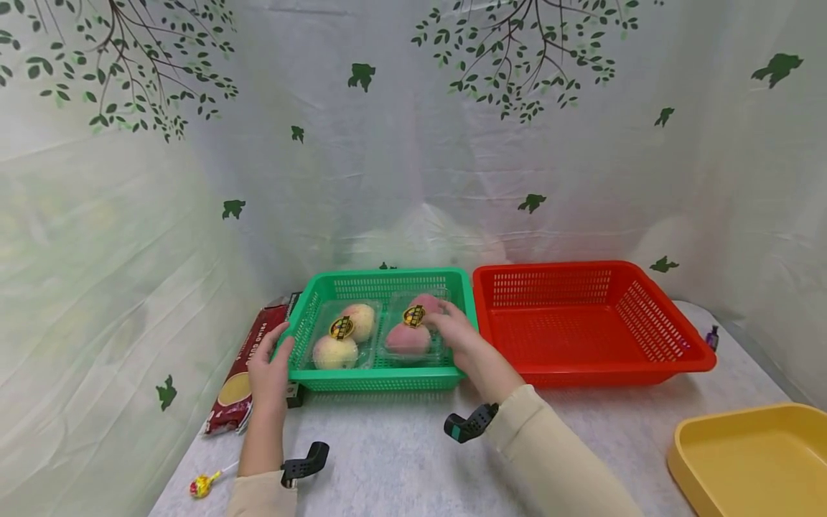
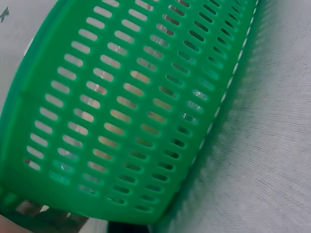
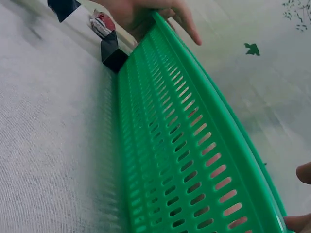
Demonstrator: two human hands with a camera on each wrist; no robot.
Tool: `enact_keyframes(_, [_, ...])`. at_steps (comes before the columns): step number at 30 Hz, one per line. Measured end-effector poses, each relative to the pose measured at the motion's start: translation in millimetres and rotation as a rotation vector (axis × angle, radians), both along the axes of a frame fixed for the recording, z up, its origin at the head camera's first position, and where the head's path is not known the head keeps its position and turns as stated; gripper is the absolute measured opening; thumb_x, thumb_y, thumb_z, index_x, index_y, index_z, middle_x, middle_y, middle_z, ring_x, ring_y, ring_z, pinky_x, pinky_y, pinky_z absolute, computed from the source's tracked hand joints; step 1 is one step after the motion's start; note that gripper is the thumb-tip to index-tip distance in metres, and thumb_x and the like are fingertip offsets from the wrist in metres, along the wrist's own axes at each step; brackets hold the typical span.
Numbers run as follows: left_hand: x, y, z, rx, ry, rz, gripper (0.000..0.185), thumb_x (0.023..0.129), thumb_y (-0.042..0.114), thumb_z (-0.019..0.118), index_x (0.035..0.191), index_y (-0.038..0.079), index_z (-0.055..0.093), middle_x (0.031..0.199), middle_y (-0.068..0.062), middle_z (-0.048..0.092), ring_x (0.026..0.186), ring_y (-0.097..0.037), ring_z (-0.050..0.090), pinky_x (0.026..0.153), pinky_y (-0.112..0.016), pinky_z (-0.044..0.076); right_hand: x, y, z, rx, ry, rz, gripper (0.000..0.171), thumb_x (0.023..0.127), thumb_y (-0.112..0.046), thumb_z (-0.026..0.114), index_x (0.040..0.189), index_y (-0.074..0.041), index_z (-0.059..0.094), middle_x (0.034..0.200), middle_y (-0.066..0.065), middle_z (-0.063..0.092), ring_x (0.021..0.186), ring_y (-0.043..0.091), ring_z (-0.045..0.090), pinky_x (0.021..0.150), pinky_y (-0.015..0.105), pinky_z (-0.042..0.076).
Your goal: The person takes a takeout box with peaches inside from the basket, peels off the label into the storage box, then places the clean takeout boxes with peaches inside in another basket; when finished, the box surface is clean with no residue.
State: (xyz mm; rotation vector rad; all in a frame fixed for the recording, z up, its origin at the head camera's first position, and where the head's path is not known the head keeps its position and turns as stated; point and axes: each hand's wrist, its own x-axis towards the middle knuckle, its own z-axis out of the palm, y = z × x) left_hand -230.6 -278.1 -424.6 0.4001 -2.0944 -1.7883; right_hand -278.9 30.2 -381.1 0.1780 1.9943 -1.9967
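Two clear fruit packs sit in the green basket (image 1: 381,327) on the worktop (image 1: 400,445): the left pack (image 1: 342,337) holds two pale yellowish fruits, the right pack (image 1: 413,327) two pinker ones, each under a round yellow-and-black sticker. In the head view the left hand (image 1: 270,373) grips the basket's left rim, thumb over the edge. The right hand (image 1: 455,334) reaches over the near right corner and lies on the right pack, its fingers curled lightly over the lid; whether they truly pinch it I cannot tell from here. A red basket (image 1: 581,323) stands just beside the green one, a yellow tray (image 1: 756,452) at the near right, a dark red packet (image 1: 242,373) at the left, and a lollipop (image 1: 203,485) near the left sleeve.

The left wrist view shows only the basket's slotted wall (image 2: 131,111) close up, with a fingertip under its lower corner.

The right wrist view looks along the near wall (image 3: 184,145); the left hand's fingers (image 3: 180,14) hook over the far end of the rim.

Judging the risks: the thin lid could buckle or pop open under pressure, and the smooth plastic could slip from a light hold, tipping the fruit against its neighbour.
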Motion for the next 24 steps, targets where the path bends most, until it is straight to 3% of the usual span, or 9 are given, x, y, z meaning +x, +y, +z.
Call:
enact_keyframes(5, [-2.2, -4, -5.8, 0.098, -0.012, -0.057, 0.042, 0.105, 0.029, 0.048, 0.147, 0.021, 0.05, 0.162, -0.001, 0.035, 0.148, -0.023, 0.026, 0.123, -0.054, 0.021, -4.7, -3, -4.7, -0.03, -0.013, 0.008, 0.064, 0.097, -0.018, 0.059, 0.156, -0.021, 0.035, 0.161, 0.008, 0.034, 0.149, 0.033, 0.024, 0.122, 0.059, 0.017])
enact_keyframes(9, [-2.5, -5, -8.1, 0.128, -0.018, -0.085, 0.043, 0.106, 0.028, 0.046, 0.148, 0.02, 0.049, 0.163, 0.0, 0.032, 0.148, -0.021, 0.025, 0.123, -0.051, 0.022, -6.9, -4, -8.1, -0.032, -0.018, 0.015, 0.065, 0.095, -0.014, 0.058, 0.155, -0.028, 0.037, 0.164, 0.006, 0.03, 0.152, 0.035, 0.016, 0.12, 0.067, 0.009])
enact_keyframes(16, [-4.9, -5, -10.7, 0.169, -0.03, -0.089, 0.043, 0.106, 0.024, 0.045, 0.149, 0.019, 0.048, 0.164, 0.002, 0.03, 0.143, -0.017, 0.027, 0.121, -0.048, 0.024, -7.3, -3, -9.5, 0.006, 0.007, 0.011, 0.064, 0.095, -0.007, 0.057, 0.151, -0.034, 0.042, 0.167, 0.005, 0.011, 0.152, 0.038, 0.011, 0.112, 0.077, 0.014])
enact_keyframes(21, [-5.8, -5, -10.3, 0.194, -0.041, -0.081, 0.043, 0.107, 0.024, 0.044, 0.149, 0.019, 0.048, 0.163, 0.001, 0.03, 0.142, -0.015, 0.027, 0.121, -0.047, 0.023, -7.8, -5, -10.4, 0.028, 0.065, 0.015, 0.062, 0.096, -0.009, 0.06, 0.151, -0.032, 0.044, 0.166, 0.007, 0.01, 0.152, 0.038, 0.011, 0.115, 0.073, 0.015])
enact_keyframes(24, [-4.1, -5, -9.3, 0.198, -0.043, -0.081, 0.043, 0.107, 0.025, 0.044, 0.149, 0.018, 0.048, 0.164, 0.001, 0.029, 0.145, -0.017, 0.025, 0.123, -0.048, 0.021, -8.8, -7, -11.9, 0.057, 0.114, 0.006, 0.063, 0.095, -0.009, 0.062, 0.151, -0.03, 0.044, 0.165, 0.009, 0.011, 0.151, 0.038, 0.015, 0.117, 0.067, 0.022])
